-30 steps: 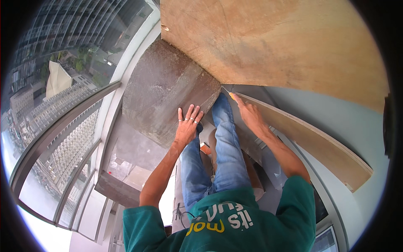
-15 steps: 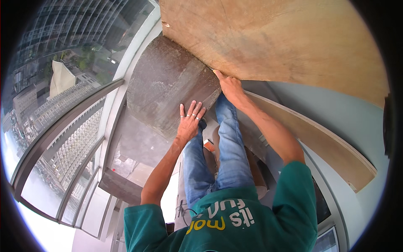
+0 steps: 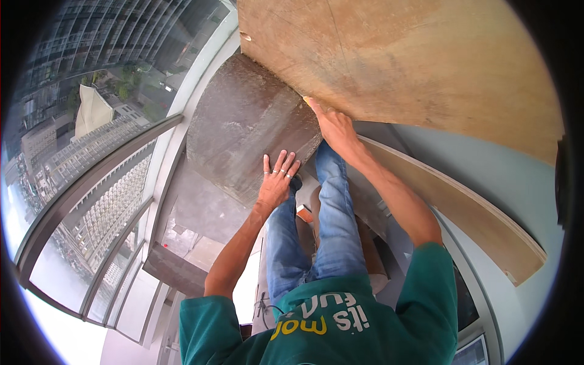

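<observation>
My left hand [image 3: 277, 179] lies with fingers spread on the worn, dark brown board [image 3: 234, 125], close to its near edge; it wears rings. At the seam between this board and a large light plywood sheet [image 3: 401, 58], my right hand [image 3: 334, 125] reaches in with the index finger stretched along the joint and the other fingers curled under. A small yellowish bit shows at that fingertip, too small to name. The curled fingers hide whatever else the right hand may hold.
Tall windows with a dark metal rail [image 3: 115, 143] run along the left, high above city buildings. A long curved plywood strip [image 3: 462, 201] stands along the wall at right. My jeans-clad legs [image 3: 334, 225] are below the boards, with a brown cylinder-like object [image 3: 372, 261] beside them.
My right fingertip has slid a little to the left and away from me along the seam. The left hand stays flat on the dark board. The whole view has shifted slightly.
</observation>
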The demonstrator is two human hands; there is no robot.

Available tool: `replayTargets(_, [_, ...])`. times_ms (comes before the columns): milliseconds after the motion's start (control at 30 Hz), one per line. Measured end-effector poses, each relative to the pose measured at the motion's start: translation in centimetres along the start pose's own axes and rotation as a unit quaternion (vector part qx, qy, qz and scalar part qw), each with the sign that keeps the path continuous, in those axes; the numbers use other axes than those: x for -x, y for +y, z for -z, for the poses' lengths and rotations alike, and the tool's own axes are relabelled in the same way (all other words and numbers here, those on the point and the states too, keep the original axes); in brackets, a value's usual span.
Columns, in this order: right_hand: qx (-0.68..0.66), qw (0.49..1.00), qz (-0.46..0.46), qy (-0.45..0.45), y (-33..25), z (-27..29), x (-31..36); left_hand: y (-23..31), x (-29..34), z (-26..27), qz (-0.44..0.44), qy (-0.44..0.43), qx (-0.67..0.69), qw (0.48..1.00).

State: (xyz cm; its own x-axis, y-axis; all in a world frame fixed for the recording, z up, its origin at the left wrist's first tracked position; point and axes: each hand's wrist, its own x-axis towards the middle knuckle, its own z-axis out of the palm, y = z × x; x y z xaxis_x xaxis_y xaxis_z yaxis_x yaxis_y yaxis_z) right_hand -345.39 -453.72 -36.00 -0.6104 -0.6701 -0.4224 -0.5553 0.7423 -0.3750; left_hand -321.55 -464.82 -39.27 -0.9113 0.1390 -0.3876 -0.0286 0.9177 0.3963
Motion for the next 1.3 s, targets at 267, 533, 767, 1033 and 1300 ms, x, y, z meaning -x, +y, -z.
replayTargets(267, [0.029,0.999,-0.010,-0.011,0.3,-4.0,-6.0,0.2,-0.5,0.2,-0.004,0.003,0.002,1.000])
replayTargets(533, [0.032,0.995,-0.018,-0.089,3.4,0.3,2.7,0.3,-0.2,0.4,-0.005,0.005,-0.002,1.000])
replayTargets(767, [0.011,0.998,0.046,0.032,-3.4,-0.1,-11.2,0.7,-0.8,1.4,0.005,-0.048,-0.029,0.998])
replayTargets(1033, [0.073,0.996,0.012,-0.050,-1.9,-1.8,-7.8,0.2,-0.4,0.7,0.007,-0.041,-0.037,0.998])
replayTargets(1300, [0.001,0.998,0.047,-0.028,-3.8,2.4,-7.1,0.3,-0.1,0.6,0.018,-0.051,-0.018,0.998])
